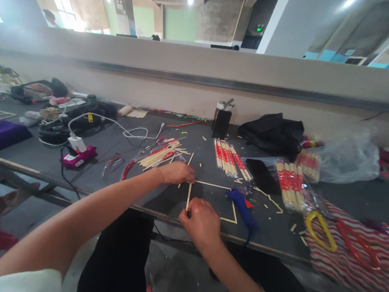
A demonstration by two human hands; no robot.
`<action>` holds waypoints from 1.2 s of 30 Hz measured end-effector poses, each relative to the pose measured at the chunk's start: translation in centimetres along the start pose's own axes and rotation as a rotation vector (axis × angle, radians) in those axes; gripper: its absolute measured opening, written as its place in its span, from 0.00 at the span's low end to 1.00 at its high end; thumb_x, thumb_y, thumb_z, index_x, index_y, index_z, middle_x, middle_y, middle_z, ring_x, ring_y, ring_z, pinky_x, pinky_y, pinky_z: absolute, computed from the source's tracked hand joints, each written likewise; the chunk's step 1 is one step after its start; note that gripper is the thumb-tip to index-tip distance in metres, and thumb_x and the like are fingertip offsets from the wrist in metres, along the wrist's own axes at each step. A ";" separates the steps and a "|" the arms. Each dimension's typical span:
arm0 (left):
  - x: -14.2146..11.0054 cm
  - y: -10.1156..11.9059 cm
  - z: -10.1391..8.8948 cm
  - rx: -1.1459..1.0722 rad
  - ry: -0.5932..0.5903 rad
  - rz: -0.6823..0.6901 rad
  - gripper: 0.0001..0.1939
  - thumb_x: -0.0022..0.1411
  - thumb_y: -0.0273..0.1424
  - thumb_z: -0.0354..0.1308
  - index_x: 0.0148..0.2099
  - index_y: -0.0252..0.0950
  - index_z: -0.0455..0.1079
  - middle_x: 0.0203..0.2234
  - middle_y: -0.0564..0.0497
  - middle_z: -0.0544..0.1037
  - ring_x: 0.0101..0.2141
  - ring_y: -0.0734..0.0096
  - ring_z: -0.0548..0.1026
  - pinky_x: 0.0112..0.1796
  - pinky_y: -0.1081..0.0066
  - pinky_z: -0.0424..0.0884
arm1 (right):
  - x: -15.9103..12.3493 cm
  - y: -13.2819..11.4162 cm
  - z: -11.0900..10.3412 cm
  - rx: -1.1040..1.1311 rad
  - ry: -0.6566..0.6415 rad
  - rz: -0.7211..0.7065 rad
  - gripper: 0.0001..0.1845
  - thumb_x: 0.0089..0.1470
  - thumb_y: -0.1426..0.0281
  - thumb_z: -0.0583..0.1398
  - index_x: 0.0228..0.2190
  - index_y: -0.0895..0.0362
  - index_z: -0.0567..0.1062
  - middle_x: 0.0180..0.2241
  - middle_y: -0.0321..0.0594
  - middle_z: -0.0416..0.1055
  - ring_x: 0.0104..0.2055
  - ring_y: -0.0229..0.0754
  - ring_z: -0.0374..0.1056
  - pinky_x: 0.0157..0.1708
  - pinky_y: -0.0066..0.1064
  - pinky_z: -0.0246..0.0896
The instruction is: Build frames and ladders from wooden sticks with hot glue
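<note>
A square of thin wooden sticks lies near the table's front edge. Its near-left stick (189, 195) runs between my two hands. My left hand (178, 173) is closed at the far-left corner, its fingertips by the end of the far stick (213, 185). At the near end of the left stick, my right hand (203, 220) pinches it between thumb and fingers. A blue glue gun (243, 206) lies across the square's right side, beside the right stick (234, 212). Loose chopsticks (161, 154) are heaped beyond my left hand.
Packs of chopsticks (227, 158) with red wrappers lie ahead, another pack (289, 184) to the right. A black phone (262, 175) rests between them. A pink power strip (78, 156) with a white charger sits left. Yellow-handled scissors (321, 232) lie on striped cloth (357, 265).
</note>
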State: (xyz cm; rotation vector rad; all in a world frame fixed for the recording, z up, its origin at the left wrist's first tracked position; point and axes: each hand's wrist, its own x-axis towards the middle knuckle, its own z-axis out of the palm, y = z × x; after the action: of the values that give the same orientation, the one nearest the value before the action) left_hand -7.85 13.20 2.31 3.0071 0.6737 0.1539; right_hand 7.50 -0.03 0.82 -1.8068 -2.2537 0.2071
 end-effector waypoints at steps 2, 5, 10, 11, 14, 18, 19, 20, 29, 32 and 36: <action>-0.1 0.0 0.0 -0.012 0.000 -0.004 0.10 0.62 0.25 0.51 0.38 0.37 0.75 0.32 0.47 0.78 0.35 0.71 0.75 0.32 0.77 0.64 | 0.0 0.0 0.0 -0.010 0.003 -0.003 0.06 0.49 0.70 0.56 0.28 0.57 0.72 0.29 0.41 0.72 0.36 0.43 0.68 0.32 0.30 0.52; -0.2 0.1 0.0 -0.025 0.008 0.000 0.10 0.63 0.25 0.51 0.38 0.37 0.75 0.32 0.48 0.78 0.35 0.72 0.75 0.32 0.77 0.64 | 0.0 0.0 0.1 -0.016 -0.001 -0.003 0.06 0.49 0.70 0.56 0.28 0.57 0.72 0.29 0.41 0.72 0.36 0.43 0.67 0.32 0.30 0.52; -0.2 0.0 -0.1 -0.016 0.014 0.026 0.11 0.63 0.26 0.51 0.38 0.37 0.75 0.31 0.47 0.78 0.33 0.72 0.75 0.31 0.76 0.65 | 0.0 0.0 0.0 -0.016 0.010 -0.016 0.04 0.49 0.71 0.56 0.28 0.57 0.71 0.29 0.40 0.72 0.36 0.43 0.67 0.32 0.30 0.52; -0.2 -0.1 -0.1 -0.012 0.008 0.033 0.11 0.63 0.25 0.51 0.38 0.37 0.75 0.31 0.47 0.78 0.33 0.72 0.75 0.31 0.76 0.65 | 0.0 0.0 0.0 -0.021 0.013 -0.019 0.04 0.50 0.71 0.56 0.28 0.57 0.71 0.29 0.40 0.72 0.35 0.43 0.67 0.32 0.30 0.52; -0.1 -0.4 -0.2 -0.020 -0.020 0.054 0.11 0.62 0.25 0.51 0.38 0.37 0.75 0.32 0.46 0.78 0.34 0.71 0.75 0.32 0.75 0.65 | -0.1 0.0 0.0 -0.037 0.018 -0.027 0.04 0.51 0.71 0.55 0.28 0.56 0.70 0.29 0.40 0.72 0.35 0.43 0.67 0.31 0.30 0.52; 0.2 -0.8 -0.5 -0.064 -0.058 0.068 0.10 0.63 0.27 0.51 0.37 0.38 0.75 0.33 0.47 0.78 0.33 0.72 0.74 0.33 0.76 0.65 | -0.4 0.1 0.0 -0.033 0.026 -0.040 0.03 0.52 0.70 0.56 0.28 0.56 0.70 0.30 0.40 0.72 0.35 0.42 0.67 0.32 0.29 0.52; 0.3 -0.8 -0.6 -0.065 -0.063 0.069 0.10 0.63 0.27 0.51 0.37 0.38 0.75 0.33 0.47 0.77 0.32 0.72 0.74 0.32 0.76 0.64 | -0.4 0.2 0.0 -0.031 0.029 -0.040 0.04 0.52 0.70 0.56 0.28 0.56 0.70 0.30 0.39 0.72 0.35 0.42 0.67 0.32 0.29 0.52; 0.4 -0.9 -0.7 -0.058 -0.067 0.072 0.10 0.63 0.27 0.51 0.36 0.38 0.75 0.32 0.47 0.77 0.32 0.73 0.73 0.32 0.76 0.64 | -0.4 0.2 0.0 -0.033 0.030 -0.039 0.04 0.52 0.69 0.56 0.28 0.56 0.70 0.30 0.39 0.72 0.35 0.42 0.67 0.32 0.29 0.52; 0.4 -0.8 -1.0 -0.005 -0.055 0.086 0.11 0.62 0.25 0.50 0.31 0.38 0.73 0.33 0.49 0.75 0.31 0.73 0.72 0.30 0.74 0.62 | -0.9 1.3 -0.5 -0.023 0.038 -0.022 0.05 0.55 0.69 0.56 0.30 0.55 0.71 0.31 0.39 0.72 0.36 0.42 0.67 0.33 0.29 0.52; 0.5 -0.9 -1.1 -0.034 -0.100 0.108 0.12 0.60 0.22 0.50 0.32 0.38 0.73 0.32 0.48 0.75 0.32 0.72 0.72 0.31 0.74 0.63 | -1.8 1.4 -0.6 0.079 0.022 -0.028 0.08 0.56 0.64 0.56 0.33 0.55 0.72 0.30 0.38 0.72 0.35 0.42 0.67 0.32 0.29 0.53; 0.6 -0.9 -1.3 -0.039 -0.115 0.124 0.12 0.59 0.21 0.50 0.32 0.38 0.72 0.31 0.48 0.75 0.31 0.72 0.72 0.31 0.74 0.64 | -2.4 1.6 -0.7 0.215 0.039 -0.073 0.10 0.56 0.65 0.56 0.39 0.55 0.72 0.30 0.36 0.72 0.34 0.40 0.68 0.33 0.28 0.55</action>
State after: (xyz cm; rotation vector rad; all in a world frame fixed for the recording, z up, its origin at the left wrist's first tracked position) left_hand -7.85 14.35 3.54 2.9923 0.4680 -0.0003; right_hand 9.70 -1.98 0.78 -1.6028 -2.1739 0.3810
